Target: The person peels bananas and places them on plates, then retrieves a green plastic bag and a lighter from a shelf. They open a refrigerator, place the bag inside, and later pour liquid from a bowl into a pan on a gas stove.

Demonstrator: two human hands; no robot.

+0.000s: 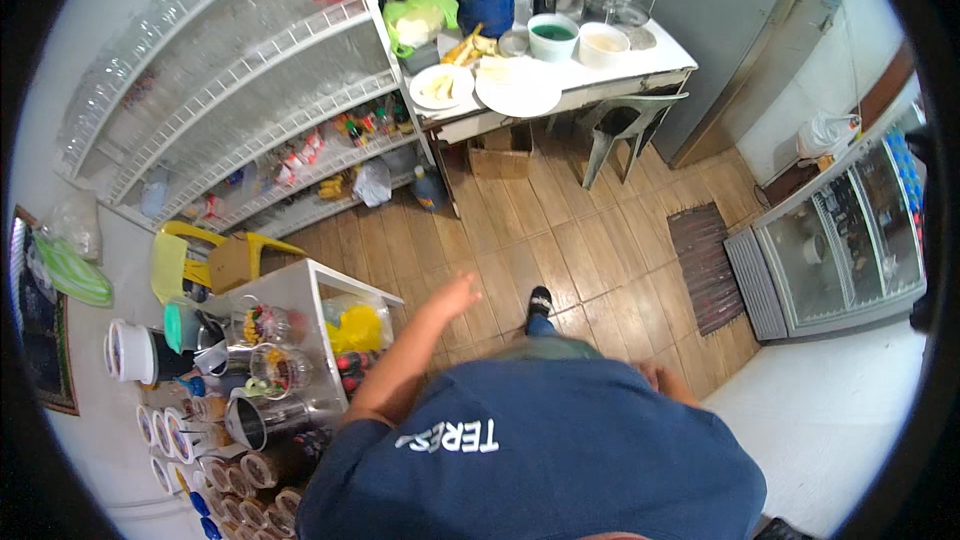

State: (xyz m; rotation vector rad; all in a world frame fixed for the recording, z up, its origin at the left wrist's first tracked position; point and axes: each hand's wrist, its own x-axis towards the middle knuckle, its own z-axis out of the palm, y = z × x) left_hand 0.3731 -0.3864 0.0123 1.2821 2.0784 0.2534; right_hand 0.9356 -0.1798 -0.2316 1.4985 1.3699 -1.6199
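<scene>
My left hand (456, 295) reaches forward above the wooden-look tile floor (517, 255), slightly blurred, fingers apart and holding nothing visible. Close to my right side, partly hidden by my body, is my right hand (654, 376); whether it holds anything cannot be told. A foot in a dark sandal (540, 301) is on the floor ahead. Farther forward, a white table (671, 60) bears a plate of peeled bananas (442, 87), banana peels (472, 49), a large white plate (519, 96), a tub of green contents (553, 34), a tub of pale contents (604, 43) and a blue gas cylinder (484, 4).
Left are a white shelf rack (255, 52) with glassware, a yellow plastic chair (176, 262) and a counter (326, 330) crowded with jars and tubs. A green plastic chair (619, 120) and cardboard box (502, 157) stand by the table. Right are a dark mat (705, 270) and a glass-door fridge (825, 240).
</scene>
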